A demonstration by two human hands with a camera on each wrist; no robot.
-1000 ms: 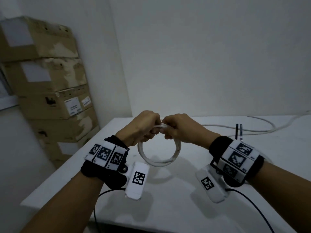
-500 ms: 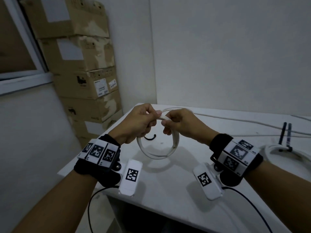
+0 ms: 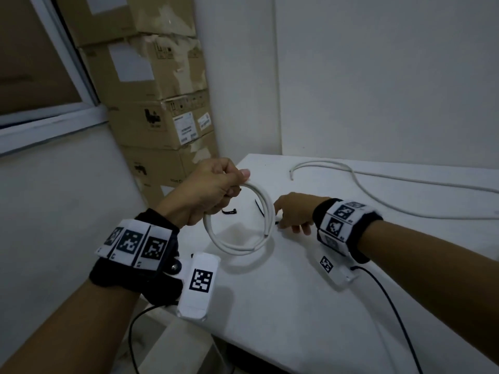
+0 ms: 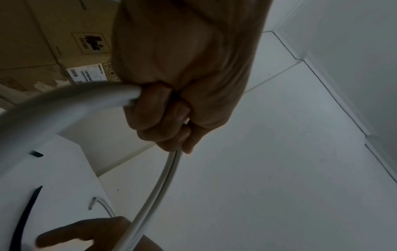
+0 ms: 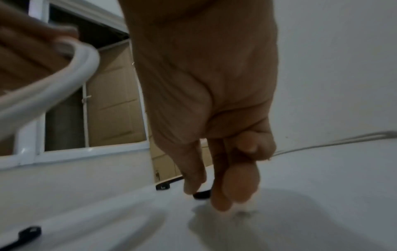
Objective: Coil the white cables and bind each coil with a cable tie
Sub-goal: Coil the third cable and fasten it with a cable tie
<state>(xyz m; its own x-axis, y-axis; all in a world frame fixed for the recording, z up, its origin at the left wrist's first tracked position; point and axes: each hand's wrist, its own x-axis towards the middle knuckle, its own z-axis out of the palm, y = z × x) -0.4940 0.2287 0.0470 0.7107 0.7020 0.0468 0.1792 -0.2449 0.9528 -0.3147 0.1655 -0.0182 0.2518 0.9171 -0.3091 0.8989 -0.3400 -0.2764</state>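
My left hand (image 3: 216,190) grips the top of a coil of white cable (image 3: 237,247) and holds it upright just above the white table (image 3: 297,292). In the left wrist view the fingers (image 4: 163,118) curl round the coil's strands (image 4: 53,110). My right hand (image 3: 280,224) is down at the table right of the coil. Its thumb and fingertips (image 5: 223,202) pinch the end of a black cable tie (image 3: 263,211) that still lies on the table. The tie's end (image 5: 201,195) shows between them. A second black tie (image 3: 229,211) lies behind the coil.
A long loose white cable (image 3: 351,179) snakes across the back of the table toward the right. Stacked cardboard boxes (image 3: 162,117) stand beyond the table's left corner, beside a window frame (image 3: 54,117). The table's front-left edge runs under my left wrist.
My right hand let go of the coil and dropped to the table onto the black tie. The left hand now holds the coil alone. The view swung left.
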